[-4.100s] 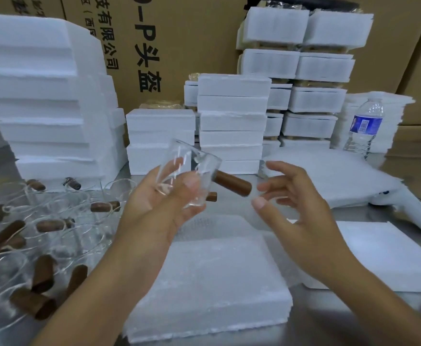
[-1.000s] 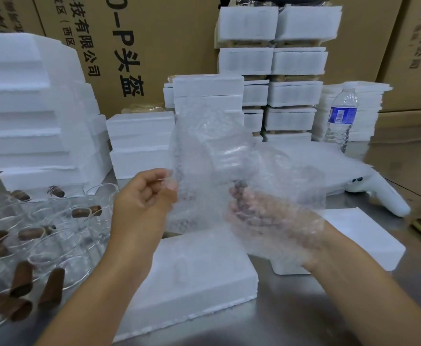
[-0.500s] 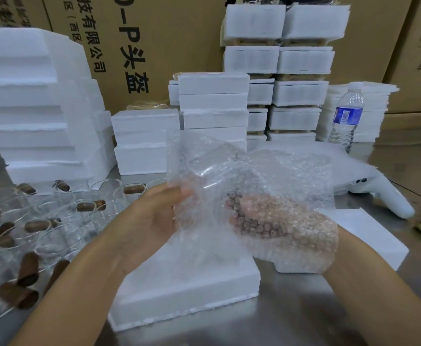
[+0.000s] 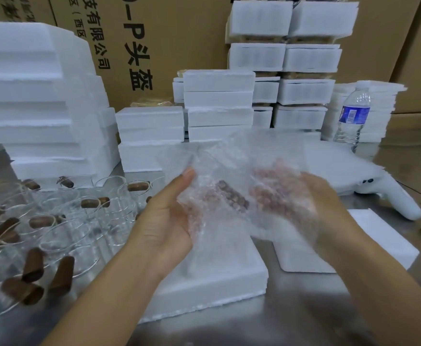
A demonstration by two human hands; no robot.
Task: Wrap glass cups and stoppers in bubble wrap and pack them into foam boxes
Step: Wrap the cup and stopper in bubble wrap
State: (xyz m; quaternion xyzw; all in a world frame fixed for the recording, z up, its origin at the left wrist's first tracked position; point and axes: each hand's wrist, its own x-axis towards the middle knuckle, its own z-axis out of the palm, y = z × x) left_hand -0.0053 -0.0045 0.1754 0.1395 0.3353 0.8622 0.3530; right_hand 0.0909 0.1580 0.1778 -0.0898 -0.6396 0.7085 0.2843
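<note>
Bubble wrap [image 4: 231, 171] is held above the table [image 4: 304, 318], bunched between both hands over a closed foam box [image 4: 219, 273]. A brown stopper [image 4: 231, 198] shows dimly through the film at the centre of the bundle; the glass cup inside cannot be made out clearly. The left hand [image 4: 167, 221] cups the bundle from the left, palm turned inward, thumb raised along the wrap's edge. The right hand [image 4: 301, 201] closes on it from the right, its fingers covered by the film. Left of the box, unwrapped glass cups [image 4: 79, 221] and loose stoppers [image 4: 37, 265] crowd the table. A second foam box [image 4: 384, 243] lies to the right. Stacked foam boxes [image 4: 219, 106], a water bottle [image 4: 353, 116] and cardboard cartons [image 4: 154, 41] stand behind.
</note>
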